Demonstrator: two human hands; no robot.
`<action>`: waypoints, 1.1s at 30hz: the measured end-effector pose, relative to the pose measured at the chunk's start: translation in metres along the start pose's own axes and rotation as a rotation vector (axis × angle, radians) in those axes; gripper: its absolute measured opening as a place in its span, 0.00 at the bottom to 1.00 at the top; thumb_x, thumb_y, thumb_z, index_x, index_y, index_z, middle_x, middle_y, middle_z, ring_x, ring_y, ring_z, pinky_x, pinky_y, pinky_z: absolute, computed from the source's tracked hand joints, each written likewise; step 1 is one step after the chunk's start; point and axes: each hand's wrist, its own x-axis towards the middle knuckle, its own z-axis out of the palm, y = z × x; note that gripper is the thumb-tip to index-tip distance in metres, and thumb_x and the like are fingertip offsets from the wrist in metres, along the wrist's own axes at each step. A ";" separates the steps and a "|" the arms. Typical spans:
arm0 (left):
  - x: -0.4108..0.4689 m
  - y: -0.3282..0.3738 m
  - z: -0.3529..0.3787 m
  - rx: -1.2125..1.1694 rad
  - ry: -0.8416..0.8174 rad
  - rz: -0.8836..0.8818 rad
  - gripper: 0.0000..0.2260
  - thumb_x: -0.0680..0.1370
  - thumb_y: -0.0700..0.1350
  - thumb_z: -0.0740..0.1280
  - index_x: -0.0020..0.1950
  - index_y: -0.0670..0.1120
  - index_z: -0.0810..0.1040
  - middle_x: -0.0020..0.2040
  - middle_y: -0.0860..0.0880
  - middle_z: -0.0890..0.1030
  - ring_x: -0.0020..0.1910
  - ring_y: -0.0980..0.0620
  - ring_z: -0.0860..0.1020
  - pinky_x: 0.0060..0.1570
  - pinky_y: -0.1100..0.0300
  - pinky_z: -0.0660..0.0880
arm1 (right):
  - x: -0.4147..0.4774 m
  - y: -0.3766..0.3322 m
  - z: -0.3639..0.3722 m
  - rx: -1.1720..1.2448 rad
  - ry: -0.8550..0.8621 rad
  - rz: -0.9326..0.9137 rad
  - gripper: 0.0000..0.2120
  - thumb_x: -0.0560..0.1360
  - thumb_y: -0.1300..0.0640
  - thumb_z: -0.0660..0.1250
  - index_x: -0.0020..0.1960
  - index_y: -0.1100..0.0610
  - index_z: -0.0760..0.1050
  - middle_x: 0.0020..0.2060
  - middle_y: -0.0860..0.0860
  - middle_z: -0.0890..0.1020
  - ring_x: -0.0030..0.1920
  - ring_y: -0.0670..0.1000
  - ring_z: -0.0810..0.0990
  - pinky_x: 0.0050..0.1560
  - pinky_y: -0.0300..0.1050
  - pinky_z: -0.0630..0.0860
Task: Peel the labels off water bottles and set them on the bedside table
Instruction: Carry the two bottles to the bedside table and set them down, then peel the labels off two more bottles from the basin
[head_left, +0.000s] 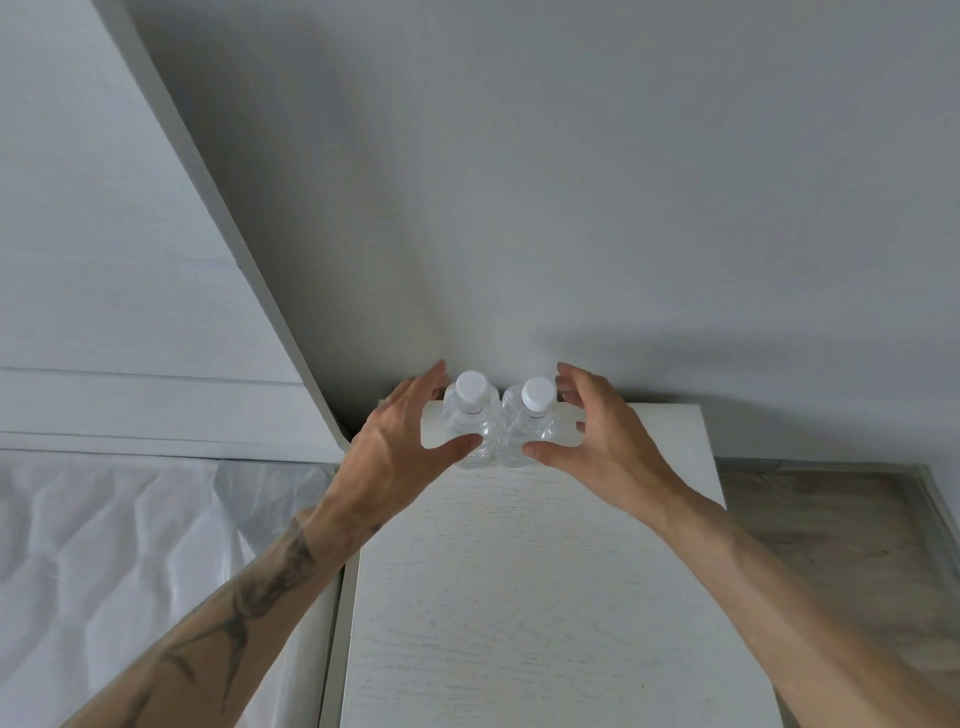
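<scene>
Two clear water bottles with white caps stand upright side by side, touching, at the back of the white bedside table (519, 597), close to the wall. No label shows on the left bottle (470, 410) or the right bottle (535, 415). My left hand (400, 447) cups around the left bottle from the left, its thumb tip at the bottle's front and its fingers spread behind the cap. My right hand (602, 441) mirrors it around the right bottle. Both hands have their fingers apart and loose, not clamped.
A grey wall (571, 182) rises directly behind the bottles. A bed with a white sheet (114, 561) and a pale headboard (130, 260) lies to the left of the table. Wood-look floor (831, 530) shows on the right.
</scene>
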 end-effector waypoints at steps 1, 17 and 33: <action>-0.004 0.009 -0.012 0.026 0.009 0.009 0.40 0.76 0.61 0.75 0.84 0.51 0.65 0.77 0.51 0.77 0.74 0.49 0.77 0.72 0.48 0.76 | -0.005 -0.011 -0.010 -0.046 -0.007 0.002 0.47 0.72 0.46 0.81 0.83 0.51 0.59 0.77 0.47 0.69 0.77 0.48 0.69 0.75 0.52 0.70; -0.155 0.253 -0.315 0.463 0.061 0.076 0.44 0.78 0.72 0.63 0.87 0.49 0.59 0.86 0.51 0.63 0.87 0.48 0.56 0.84 0.54 0.54 | -0.164 -0.325 -0.222 -0.440 -0.156 -0.309 0.50 0.74 0.26 0.65 0.85 0.45 0.47 0.85 0.39 0.53 0.83 0.43 0.57 0.79 0.46 0.62; -0.527 0.430 -0.396 0.548 0.497 -0.550 0.48 0.76 0.77 0.60 0.88 0.53 0.53 0.88 0.53 0.57 0.87 0.50 0.57 0.83 0.51 0.56 | -0.377 -0.485 -0.263 -0.613 -0.533 -0.941 0.52 0.69 0.20 0.61 0.85 0.43 0.51 0.83 0.40 0.58 0.80 0.45 0.64 0.74 0.47 0.65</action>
